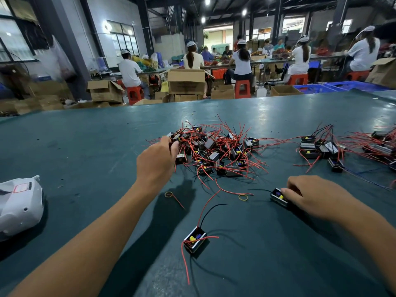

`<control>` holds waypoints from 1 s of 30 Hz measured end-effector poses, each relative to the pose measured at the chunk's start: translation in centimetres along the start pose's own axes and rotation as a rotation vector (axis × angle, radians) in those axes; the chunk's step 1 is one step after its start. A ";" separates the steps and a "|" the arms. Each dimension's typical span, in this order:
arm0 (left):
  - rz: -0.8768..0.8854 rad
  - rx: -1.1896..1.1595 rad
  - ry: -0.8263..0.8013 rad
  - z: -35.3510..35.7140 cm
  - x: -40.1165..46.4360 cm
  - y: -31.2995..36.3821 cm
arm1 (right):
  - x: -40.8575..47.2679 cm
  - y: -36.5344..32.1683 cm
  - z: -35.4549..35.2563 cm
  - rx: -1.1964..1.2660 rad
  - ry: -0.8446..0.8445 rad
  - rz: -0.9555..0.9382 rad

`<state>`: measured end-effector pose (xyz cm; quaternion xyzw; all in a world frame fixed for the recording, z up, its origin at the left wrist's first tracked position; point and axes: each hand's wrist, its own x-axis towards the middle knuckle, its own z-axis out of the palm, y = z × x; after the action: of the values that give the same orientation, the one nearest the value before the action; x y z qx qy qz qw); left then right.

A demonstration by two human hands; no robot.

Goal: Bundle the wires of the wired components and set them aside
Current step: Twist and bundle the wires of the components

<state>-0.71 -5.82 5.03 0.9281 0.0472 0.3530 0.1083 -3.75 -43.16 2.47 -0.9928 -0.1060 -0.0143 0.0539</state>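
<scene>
A tangled pile of small black box components with red and black wires (pixel 216 151) lies in the middle of the green table (pixel 85 146). My left hand (pixel 157 160) reaches into the pile's left edge, its fingers curled round a component there. My right hand (pixel 315 197) grips another component (pixel 278 197) resting on the table at the near right. A single component (pixel 194 242) with loose red and black wires lies close to me in the middle. Two rubber bands lie on the table, one (pixel 243 197) near the pile, one (pixel 168 194) left of it.
A second group of components (pixel 321 147) sits at the right, with more at the far right edge (pixel 383 144). A white plastic shell (pixel 19 204) lies at the left edge. Beyond the table are cardboard boxes (pixel 186 81), blue crates and seated workers.
</scene>
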 end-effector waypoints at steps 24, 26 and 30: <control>-0.528 -1.721 -0.949 -5.3 -8.3 7.4 | -2.5 -9.2 1.0 0.617 0.343 -0.457; -0.487 -1.671 -0.982 -5.7 -8.7 8.1 | -2.7 -9.7 1.0 0.829 0.336 -0.435; -0.453 -1.647 -1.021 -6.1 -9.0 9.1 | -2.9 -10.2 0.7 1.230 0.171 -0.466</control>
<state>-11.45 -15.10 5.80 0.5730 -0.0885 -0.1953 0.7910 -8.78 -33.80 2.75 -0.7275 -0.3023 -0.0412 0.6145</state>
